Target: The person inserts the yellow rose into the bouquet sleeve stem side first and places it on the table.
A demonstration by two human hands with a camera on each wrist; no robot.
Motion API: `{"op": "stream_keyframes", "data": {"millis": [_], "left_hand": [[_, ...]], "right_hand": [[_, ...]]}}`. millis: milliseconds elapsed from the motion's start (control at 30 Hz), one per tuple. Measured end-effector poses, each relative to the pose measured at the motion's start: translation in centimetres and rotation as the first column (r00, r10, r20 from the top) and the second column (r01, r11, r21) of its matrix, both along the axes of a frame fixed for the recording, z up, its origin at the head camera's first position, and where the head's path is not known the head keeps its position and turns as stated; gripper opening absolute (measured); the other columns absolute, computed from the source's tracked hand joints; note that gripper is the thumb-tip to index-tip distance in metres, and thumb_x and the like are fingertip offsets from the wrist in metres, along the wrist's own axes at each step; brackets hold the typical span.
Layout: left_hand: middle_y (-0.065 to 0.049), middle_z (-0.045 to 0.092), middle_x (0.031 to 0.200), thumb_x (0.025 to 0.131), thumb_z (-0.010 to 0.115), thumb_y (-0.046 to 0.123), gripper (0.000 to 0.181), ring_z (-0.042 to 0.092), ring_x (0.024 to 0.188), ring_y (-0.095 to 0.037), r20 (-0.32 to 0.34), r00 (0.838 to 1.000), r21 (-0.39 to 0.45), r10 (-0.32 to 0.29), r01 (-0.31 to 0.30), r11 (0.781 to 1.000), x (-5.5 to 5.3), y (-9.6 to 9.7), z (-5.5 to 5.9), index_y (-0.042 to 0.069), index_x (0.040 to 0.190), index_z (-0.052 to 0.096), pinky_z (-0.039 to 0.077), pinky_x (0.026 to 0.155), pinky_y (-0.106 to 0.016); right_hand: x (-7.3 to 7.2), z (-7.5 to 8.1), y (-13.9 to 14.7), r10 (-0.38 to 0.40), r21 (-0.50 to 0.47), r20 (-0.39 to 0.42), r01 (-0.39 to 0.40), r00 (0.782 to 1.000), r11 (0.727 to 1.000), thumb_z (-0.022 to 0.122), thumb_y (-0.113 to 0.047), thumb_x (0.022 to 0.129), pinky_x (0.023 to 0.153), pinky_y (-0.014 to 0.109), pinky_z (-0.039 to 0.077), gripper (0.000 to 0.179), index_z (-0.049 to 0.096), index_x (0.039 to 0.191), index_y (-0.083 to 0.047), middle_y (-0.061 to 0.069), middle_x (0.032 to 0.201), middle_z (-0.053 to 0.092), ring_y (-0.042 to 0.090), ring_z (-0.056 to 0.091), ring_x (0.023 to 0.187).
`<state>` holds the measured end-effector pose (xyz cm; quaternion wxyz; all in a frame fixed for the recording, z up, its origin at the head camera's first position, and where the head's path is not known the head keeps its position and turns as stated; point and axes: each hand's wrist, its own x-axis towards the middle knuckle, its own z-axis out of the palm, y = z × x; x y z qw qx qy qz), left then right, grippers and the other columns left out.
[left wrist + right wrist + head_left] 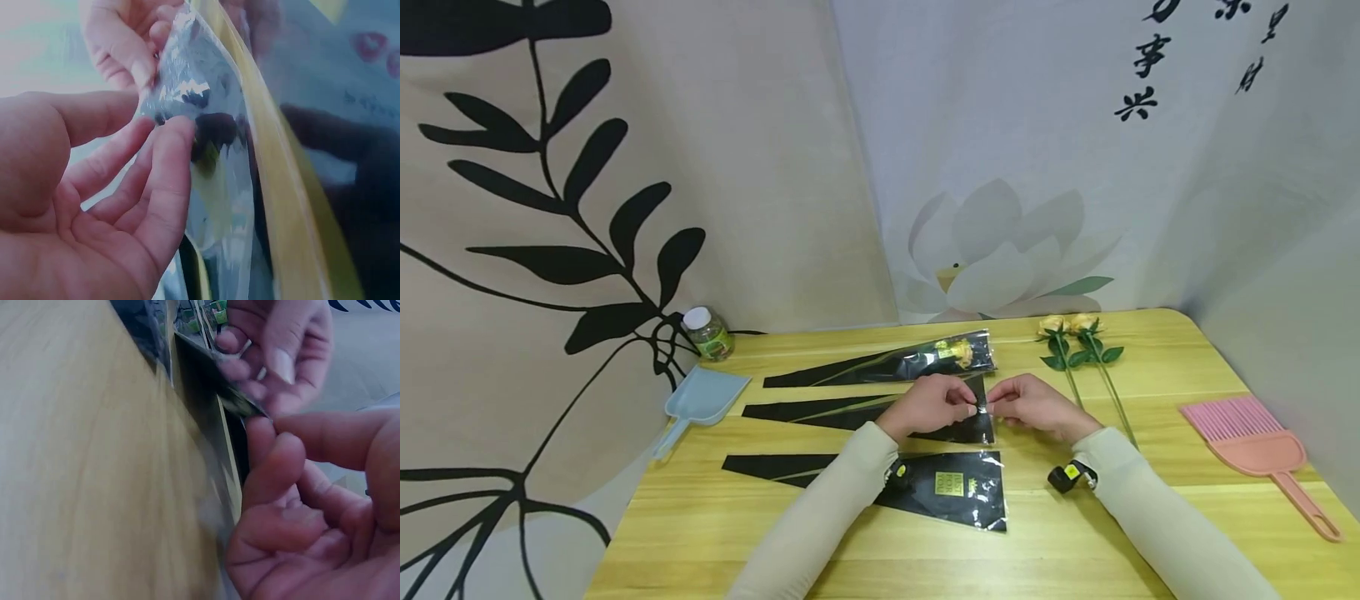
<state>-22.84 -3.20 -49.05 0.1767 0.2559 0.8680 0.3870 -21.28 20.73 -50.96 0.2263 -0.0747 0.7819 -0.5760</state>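
Note:
Both hands are at the wide end of the middle black-and-clear flower sleeve [850, 411]. My left hand [934, 406] pinches the film near its opening. From the other side, my right hand [1037, 406] pinches the sleeve's edge between thumb and fingertip. The left wrist view shows the clear film [212, 187] raised beside the left fingers [169, 169]. In the right wrist view, the dark edge of the sleeve [206, 372] runs to the right fingertips [262, 434]. The left hand partly covers the sleeve's middle in the head view.
A sleeve holding a yellow rose [955, 352] lies behind, another sleeve [951, 487] in front. Two yellow roses [1070, 327] lie at back right. A pink dustpan and brush [1258, 450] is at right; a blue dustpan [706, 396] and lidded jar [709, 337] are at left.

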Motion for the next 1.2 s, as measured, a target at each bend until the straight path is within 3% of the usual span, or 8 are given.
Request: {"op": "stream_keyframes", "data": {"millis": [133,267,533,767,933,1200], "left_hand": [[0.000,0.073,0.084,0.102,0.072,0.023,0.008,0.071,0.072,-0.014,0.103,0.993,0.073,0.065,-0.073,0.995,0.1,1.2,-0.2,0.015,0.100,0.075,0.060,0.063,-0.027],[-0.003,0.074,0.087,0.103,0.071,0.022,0.011,0.072,0.073,-0.016,0.218,0.969,0.129,0.113,-0.143,0.981,0.0,1.8,-0.8,0.012,0.097,0.072,0.064,0.066,-0.029],[-0.002,0.074,0.091,0.101,0.071,0.023,0.013,0.071,0.079,-0.015,0.348,0.924,0.124,0.160,-0.214,0.969,-0.6,2.1,-1.7,0.011,0.095,0.073,0.064,0.071,-0.029],[-0.002,0.073,0.089,0.102,0.071,0.043,0.031,0.073,0.080,-0.014,0.390,0.904,0.125,0.174,-0.239,0.963,-1.0,2.2,-1.9,0.013,0.096,0.071,0.064,0.072,-0.028],[-0.003,0.074,0.086,0.101,0.073,0.039,0.027,0.073,0.075,-0.013,0.401,0.894,0.132,0.201,-0.273,0.953,-0.8,2.3,-2.2,0.013,0.094,0.070,0.064,0.068,-0.027],[-0.004,0.077,0.093,0.100,0.074,0.034,0.024,0.075,0.080,-0.014,0.436,0.882,0.166,0.180,-0.276,0.947,-1.2,1.7,-2.2,0.010,0.103,0.071,0.066,0.075,-0.031]], "right_hand": [[0.1,0.1,-0.2,-0.023,0.009,-0.002,0.023,1.000,1.000,0.070,-0.010,0.099,0.052,0.022,0.047,0.022,0.072,0.115,0.005,0.008,0.093,0.071,0.013,0.057,0.064],[0.1,0.1,-0.2,-0.037,0.029,-0.011,0.037,0.999,0.999,0.069,-0.011,0.100,0.051,0.021,0.046,0.020,0.072,0.112,0.005,0.007,0.092,0.071,0.013,0.058,0.064],[0.3,0.1,-0.5,-0.037,0.063,-0.012,0.038,0.999,0.997,0.064,-0.010,0.102,0.048,0.021,0.043,0.019,0.072,0.111,0.005,0.008,0.088,0.070,0.012,0.057,0.061],[0.3,0.2,-1.2,-0.029,0.040,-0.003,0.029,1.000,0.999,0.067,-0.011,0.101,0.045,0.019,0.039,0.019,0.072,0.109,0.004,0.003,0.077,0.065,0.010,0.054,0.055],[0.6,0.0,-1.5,-0.017,0.024,0.005,0.017,1.000,1.000,0.068,-0.009,0.100,0.046,0.019,0.040,0.018,0.071,0.110,0.005,0.003,0.079,0.065,0.011,0.054,0.057],[0.1,0.0,-1.3,-0.027,0.027,0.015,0.026,1.000,0.999,0.070,-0.012,0.101,0.047,0.021,0.042,0.018,0.070,0.108,0.004,0.005,0.082,0.066,0.014,0.056,0.059]]}}
